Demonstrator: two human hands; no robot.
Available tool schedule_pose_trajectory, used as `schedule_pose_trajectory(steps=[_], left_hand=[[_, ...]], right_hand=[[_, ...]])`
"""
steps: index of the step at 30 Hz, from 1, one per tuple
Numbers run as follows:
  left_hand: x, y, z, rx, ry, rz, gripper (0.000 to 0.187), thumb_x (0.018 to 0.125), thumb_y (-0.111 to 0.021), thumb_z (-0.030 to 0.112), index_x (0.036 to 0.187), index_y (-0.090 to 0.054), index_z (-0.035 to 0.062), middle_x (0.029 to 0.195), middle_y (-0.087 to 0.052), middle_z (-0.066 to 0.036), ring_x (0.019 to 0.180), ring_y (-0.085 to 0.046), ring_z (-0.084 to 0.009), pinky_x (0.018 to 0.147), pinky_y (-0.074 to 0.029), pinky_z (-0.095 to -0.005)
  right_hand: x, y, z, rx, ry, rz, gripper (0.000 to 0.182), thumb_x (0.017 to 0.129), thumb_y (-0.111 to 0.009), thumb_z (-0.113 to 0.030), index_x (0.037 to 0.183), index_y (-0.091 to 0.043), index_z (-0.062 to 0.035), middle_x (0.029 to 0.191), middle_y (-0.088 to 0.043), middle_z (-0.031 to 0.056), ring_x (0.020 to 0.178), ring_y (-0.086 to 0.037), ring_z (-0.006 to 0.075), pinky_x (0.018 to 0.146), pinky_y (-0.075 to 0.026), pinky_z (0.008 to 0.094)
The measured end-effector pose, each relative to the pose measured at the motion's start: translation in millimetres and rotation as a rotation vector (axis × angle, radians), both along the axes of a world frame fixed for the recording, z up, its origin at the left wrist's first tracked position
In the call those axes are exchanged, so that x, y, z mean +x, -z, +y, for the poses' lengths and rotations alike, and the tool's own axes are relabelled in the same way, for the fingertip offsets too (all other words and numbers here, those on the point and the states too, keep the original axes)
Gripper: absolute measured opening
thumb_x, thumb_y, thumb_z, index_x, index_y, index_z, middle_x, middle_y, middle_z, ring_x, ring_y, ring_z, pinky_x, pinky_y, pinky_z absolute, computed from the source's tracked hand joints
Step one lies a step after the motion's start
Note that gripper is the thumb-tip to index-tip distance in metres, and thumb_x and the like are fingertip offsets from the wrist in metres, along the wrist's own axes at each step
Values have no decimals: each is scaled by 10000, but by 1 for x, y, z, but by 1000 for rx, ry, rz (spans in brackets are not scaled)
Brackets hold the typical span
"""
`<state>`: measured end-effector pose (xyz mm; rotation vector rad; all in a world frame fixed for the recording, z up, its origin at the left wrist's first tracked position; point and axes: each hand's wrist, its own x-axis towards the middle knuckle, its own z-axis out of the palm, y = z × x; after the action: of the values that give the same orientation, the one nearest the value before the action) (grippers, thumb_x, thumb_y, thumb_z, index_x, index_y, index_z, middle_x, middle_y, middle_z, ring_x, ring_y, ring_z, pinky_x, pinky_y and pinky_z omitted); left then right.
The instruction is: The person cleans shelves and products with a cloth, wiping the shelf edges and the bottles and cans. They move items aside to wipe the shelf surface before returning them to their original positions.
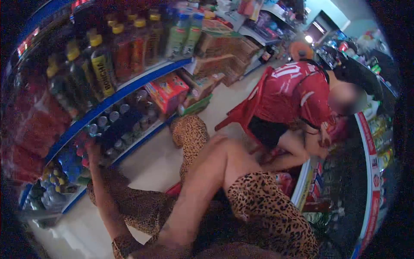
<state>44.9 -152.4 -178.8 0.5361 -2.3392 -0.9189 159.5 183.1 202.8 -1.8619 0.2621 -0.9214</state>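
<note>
My left hand (89,146), at the end of an outstretched arm, is at the lower shelf on the left, beside small pink and red items (82,152). Blur hides its fingers and whatever they may hold. My other forearm seems to run up from the bottom, with my right hand (217,143) near a bent bare knee; its fingers blend into the skin and cannot be made out. Leopard-print cloth (271,203) covers part of my body. Cans (114,116) stand on the shelf above and right of my left hand.
Blue-edged shelves (125,84) hold yellow-capped bottles (101,64), green bottles and a red-orange box (168,91). Cardboard boxes (215,47) stand behind. A person in a red shirt (293,88) sits on a red chair (241,114) at right, near another shelf (371,159).
</note>
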Motion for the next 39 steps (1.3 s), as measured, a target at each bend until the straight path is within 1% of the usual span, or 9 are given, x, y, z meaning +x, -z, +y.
schedule_pose_trajectory(steps=[22,26,29,31,32,34,36,38,39], left_hand=[[12,-7,5,-112,-80,-14,231,695,-553,102,904,-602,18,869,-603,-162,778,-557,-334,689,-438,-381],[1,-2,5,-187,-110,15,222,690,-553,95,889,-610,18,854,-607,-166,765,-561,-339,679,-441,-383],[-8,5,1,-319,-151,31,215,686,-552,90,878,-616,18,843,-611,-168,754,-564,-343,672,-444,-385],[-1,-9,3,-187,-108,-51,244,668,-567,72,902,-608,20,850,-612,-169,764,-569,-333,667,-447,-387],[-4,-21,10,-117,-80,-86,261,659,-574,63,914,-605,21,854,-613,-170,769,-571,-329,665,-448,-388],[-12,-73,27,850,-180,264,294,649,-582,44,943,-598,33,862,-615,-170,793,-579,-319,676,-454,-376],[-7,-82,28,896,-155,324,318,652,-583,23,969,-593,44,883,-619,-157,823,-586,-292,697,-459,-358],[6,-68,31,33,-37,52,329,668,-576,0,992,-590,54,915,-625,-132,857,-592,-247,730,-461,-334],[11,-73,35,40,-9,120,330,677,-575,0,1003,-588,53,927,-622,-115,872,-586,-227,740,-460,-325]], right_hand=[[-19,13,1,-152,-20,148,418,664,-669,-347,951,-593,-52,897,-604,138,867,-571,256,837,-396,342],[-88,52,1,189,369,285,375,659,-672,-305,935,-608,-59,811,-601,141,838,-575,267,816,-406,344],[-161,116,-6,104,870,675,325,687,-641,-175,985,-577,-62,936,-576,97,865,-575,259,768,-455,373],[-202,137,-12,564,1023,689,319,728,-632,-178,1021,-562,-74,990,-554,71,891,-569,204,788,-456,321],[-237,188,-14,449,1113,602,330,736,-640,-200,1030,-556,-74,990,-543,66,870,-566,192,765,-462,307],[-281,230,-15,474,1273,505,389,741,-658,-235,1072,-527,-77,1022,-521,75,862,-551,173,723,-475,290],[-301,238,-18,628,1406,492,468,737,-670,-251,1132,-481,-87,1071,-502,95,875,-540,168,691,-481,288],[-323,271,-24,647,1532,477,533,734,-673,-254,1185,-434,-102,1107,-486,111,872,-539,169,667,-483,290],[-311,254,-27,708,1577,530,604,714,-672,-205,1235,-376,-129,1134,-476,136,903,-535,187,686,-483,286]])
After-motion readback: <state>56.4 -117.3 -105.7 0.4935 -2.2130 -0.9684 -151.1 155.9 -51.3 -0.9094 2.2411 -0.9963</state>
